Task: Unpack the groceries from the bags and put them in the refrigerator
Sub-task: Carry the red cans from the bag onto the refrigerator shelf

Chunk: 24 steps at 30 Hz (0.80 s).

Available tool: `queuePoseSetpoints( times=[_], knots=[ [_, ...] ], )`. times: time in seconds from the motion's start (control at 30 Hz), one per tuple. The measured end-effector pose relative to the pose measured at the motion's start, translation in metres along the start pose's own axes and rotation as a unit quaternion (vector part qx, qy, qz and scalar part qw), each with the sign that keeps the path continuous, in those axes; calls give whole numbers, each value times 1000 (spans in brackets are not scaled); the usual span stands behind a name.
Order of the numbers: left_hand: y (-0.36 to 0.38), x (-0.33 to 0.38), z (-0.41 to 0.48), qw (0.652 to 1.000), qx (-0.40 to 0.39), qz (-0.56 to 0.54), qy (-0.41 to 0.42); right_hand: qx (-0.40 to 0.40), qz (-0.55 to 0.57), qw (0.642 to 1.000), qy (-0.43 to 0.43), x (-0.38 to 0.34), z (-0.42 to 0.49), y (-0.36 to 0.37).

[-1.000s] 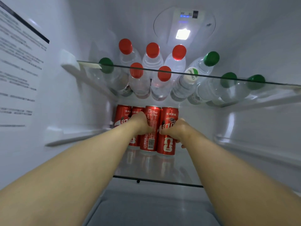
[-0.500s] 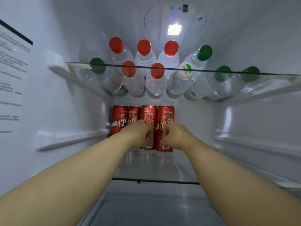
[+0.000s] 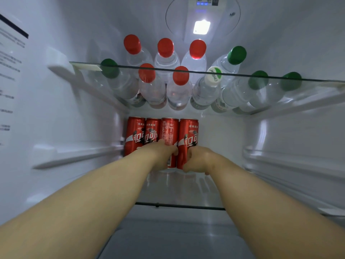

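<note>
The left hand (image 3: 162,153) grips one slim red aluminium can (image 3: 169,131); the right hand (image 3: 198,159) seemingly grips the neighbouring can (image 3: 188,135). Smooth, rigid, probably full and heavy: best held mid-body.

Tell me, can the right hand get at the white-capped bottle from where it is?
Probably not directly. The right hand is below the glass shelf, gripping a red can; the white-capped bottle stands on that shelf, so it must go round the front edge.

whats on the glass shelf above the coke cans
On the glass shelf stand clear water bottles: five with red caps, four with green caps, one with a white-and-green cap. The front bottles cover much of the back row, so anything behind them cannot be seen.
</note>
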<state>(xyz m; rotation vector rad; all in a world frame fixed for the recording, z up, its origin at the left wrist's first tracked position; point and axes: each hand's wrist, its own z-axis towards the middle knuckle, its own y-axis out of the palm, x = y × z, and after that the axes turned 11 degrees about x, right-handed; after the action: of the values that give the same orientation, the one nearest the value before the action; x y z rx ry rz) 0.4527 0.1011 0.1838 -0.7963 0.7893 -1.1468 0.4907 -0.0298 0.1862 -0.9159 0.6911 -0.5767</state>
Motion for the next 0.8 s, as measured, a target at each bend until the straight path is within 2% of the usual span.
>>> queuePoseSetpoints(
  times=[0.8],
  knots=[
    [11,-7,14,994,-60,86,0,-76,14,997,18,3,15,8]
  ],
)
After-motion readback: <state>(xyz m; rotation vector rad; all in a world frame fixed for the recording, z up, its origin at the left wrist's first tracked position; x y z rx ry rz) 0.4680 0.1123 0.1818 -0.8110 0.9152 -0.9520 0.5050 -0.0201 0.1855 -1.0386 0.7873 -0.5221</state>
